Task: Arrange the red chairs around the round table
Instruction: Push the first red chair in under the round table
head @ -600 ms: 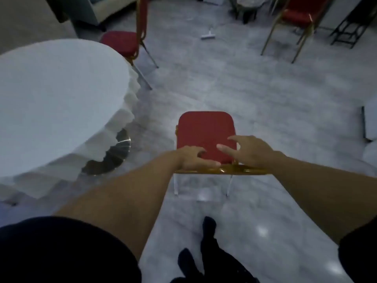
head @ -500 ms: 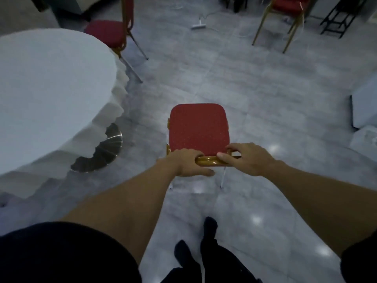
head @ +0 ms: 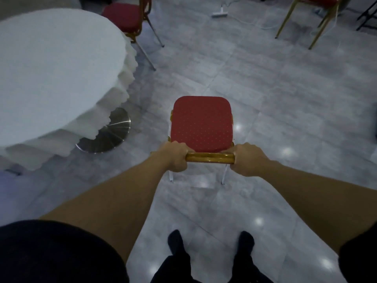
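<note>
A red chair [head: 201, 123] with a gold frame stands on the floor directly in front of me, its seat facing away. My left hand [head: 175, 157] is shut on the left end of the chair's gold top rail. My right hand [head: 247, 159] grips the right end of the same rail. The round table [head: 51, 68], draped in a white cloth, fills the left side, about a chair's width from this chair. A second red chair [head: 124, 16] stands at the table's far edge. A third red chair [head: 318, 5] is at the top right, partly cut off.
The table's shiny metal base [head: 110, 133] shows under the cloth, left of the chair. A white power strip [head: 219, 13] with a cable lies on the grey tiled floor ahead. A black stand [head: 367, 15] sits at the far right. My feet [head: 210, 248] are below the chair.
Both hands went from resting loosely on the chair's back to gripping the ends of its top rail. The chair and floor now sit lower and closer in view.
</note>
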